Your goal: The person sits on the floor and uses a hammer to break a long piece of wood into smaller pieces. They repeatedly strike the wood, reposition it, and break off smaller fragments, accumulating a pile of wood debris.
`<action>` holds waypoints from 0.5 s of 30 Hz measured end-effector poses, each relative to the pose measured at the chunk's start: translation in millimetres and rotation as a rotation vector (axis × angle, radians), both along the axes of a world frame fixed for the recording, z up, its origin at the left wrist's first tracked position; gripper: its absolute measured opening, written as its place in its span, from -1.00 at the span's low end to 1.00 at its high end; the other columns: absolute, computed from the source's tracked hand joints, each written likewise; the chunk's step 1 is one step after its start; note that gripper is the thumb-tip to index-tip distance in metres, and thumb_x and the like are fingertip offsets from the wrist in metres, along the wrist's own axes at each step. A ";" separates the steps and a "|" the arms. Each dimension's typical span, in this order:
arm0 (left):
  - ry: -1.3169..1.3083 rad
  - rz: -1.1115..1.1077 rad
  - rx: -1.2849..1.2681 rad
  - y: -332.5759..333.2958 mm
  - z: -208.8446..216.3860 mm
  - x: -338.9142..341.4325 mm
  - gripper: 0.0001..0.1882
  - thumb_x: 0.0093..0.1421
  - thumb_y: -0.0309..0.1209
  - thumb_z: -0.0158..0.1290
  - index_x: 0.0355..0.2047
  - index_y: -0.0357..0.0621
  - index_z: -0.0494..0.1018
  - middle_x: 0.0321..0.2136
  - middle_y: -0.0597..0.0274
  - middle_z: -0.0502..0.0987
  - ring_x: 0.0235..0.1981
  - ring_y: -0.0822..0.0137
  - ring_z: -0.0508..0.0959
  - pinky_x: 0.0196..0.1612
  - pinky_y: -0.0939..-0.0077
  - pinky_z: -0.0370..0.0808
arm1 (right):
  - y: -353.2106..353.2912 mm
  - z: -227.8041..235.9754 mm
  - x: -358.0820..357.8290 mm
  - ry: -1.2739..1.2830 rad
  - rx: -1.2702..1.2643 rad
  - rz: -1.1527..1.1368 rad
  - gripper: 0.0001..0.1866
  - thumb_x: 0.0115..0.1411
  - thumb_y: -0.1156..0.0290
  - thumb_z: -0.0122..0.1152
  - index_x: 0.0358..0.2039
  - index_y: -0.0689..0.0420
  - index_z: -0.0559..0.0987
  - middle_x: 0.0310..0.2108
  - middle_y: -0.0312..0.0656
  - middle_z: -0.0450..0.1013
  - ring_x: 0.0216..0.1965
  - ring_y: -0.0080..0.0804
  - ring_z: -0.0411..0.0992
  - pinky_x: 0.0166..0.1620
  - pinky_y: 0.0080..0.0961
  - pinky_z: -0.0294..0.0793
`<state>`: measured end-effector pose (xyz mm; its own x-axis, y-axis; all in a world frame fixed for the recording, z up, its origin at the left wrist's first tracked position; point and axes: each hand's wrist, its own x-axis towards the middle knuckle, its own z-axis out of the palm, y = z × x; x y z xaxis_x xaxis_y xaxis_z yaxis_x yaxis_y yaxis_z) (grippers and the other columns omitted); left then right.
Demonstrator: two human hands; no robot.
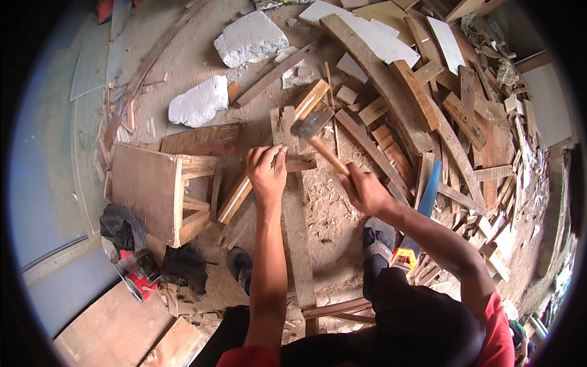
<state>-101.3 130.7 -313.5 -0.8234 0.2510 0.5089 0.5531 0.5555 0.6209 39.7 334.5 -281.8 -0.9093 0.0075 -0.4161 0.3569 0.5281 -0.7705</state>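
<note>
My right hand is wrapped round the wooden handle of a hammer. Its dark metal head is just above the end of a long wooden beam that runs away from me between my feet. My left hand rests beside that beam, fingers bent and thumb pressed against them in a pinch; whatever is between the fingertips is too small to make out. Beneath it, a pale-edged wooden piece slants across under the beam. A short crosspiece sticks out to the beam's right.
A wooden box-like frame stands to the left, near a red can. By my right foot leans a handsaw with a blue blade. Scrap wood is heaped at the right. Two white blocks lie at the far side.
</note>
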 end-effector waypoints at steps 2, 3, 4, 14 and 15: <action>0.000 0.012 0.002 0.6 4.6 5.2 -0.89 0.01 -0.58 0.30 -0.40 -0.21 0.62 -0.41 0.20 0.62 -0.35 0.17 0.57 -0.25 0.32 0.49 | -2.3 31.6 1.1 0.146 0.005 -0.083 -0.69 0.41 0.19 -0.04 -0.20 0.22 0.25 -0.74 0.01 0.38 -0.68 0.12 0.45 -0.57 0.00 0.43; 0.014 0.011 0.004 -0.7 6.2 5.0 -0.88 0.00 -0.59 0.29 -0.40 -0.21 0.62 -0.41 0.19 0.62 -0.35 0.17 0.57 -0.24 0.32 0.50 | -5.0 46.2 -1.5 0.246 0.006 -0.099 -0.69 0.40 0.22 -0.01 -0.18 0.24 0.25 -0.76 0.03 0.37 -0.68 0.11 0.46 -0.58 0.00 0.42; 0.028 0.009 0.006 -2.8 6.7 5.3 -0.87 -0.01 -0.60 0.29 -0.40 -0.21 0.62 -0.41 0.19 0.62 -0.34 0.17 0.57 -0.24 0.32 0.50 | -6.7 29.4 4.2 0.296 -0.007 -0.084 -0.70 0.39 0.23 0.00 -0.17 0.24 0.25 -0.75 0.04 0.38 -0.68 0.11 0.46 -0.58 0.00 0.42; 0.060 -0.001 -0.023 -7.6 8.8 3.4 -0.89 0.05 -0.61 0.26 -0.37 -0.25 0.59 -0.39 0.15 0.62 -0.34 0.14 0.58 -0.26 0.33 0.51 | -1.4 45.1 20.9 0.214 -0.031 -0.119 -0.64 0.38 0.21 0.00 -0.13 0.31 0.27 -0.67 0.20 0.39 -0.52 0.32 0.48 -0.49 0.03 0.39; 0.068 -0.023 -0.009 -5.9 12.2 3.3 -0.87 0.05 -0.61 0.26 -0.36 -0.25 0.59 -0.39 0.15 0.62 -0.34 0.14 0.58 -0.26 0.33 0.50 | -0.8 46.1 20.4 0.203 -0.028 -0.114 -0.65 0.39 0.20 0.00 -0.15 0.30 0.29 -0.67 0.20 0.39 -0.51 0.31 0.48 -0.47 0.02 0.40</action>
<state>-97.9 124.8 -301.3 -0.7808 0.2744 0.5613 0.6067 0.5479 0.5760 60.1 333.7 -235.7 -0.9683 0.1063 -0.2259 0.2491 0.4707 -0.8464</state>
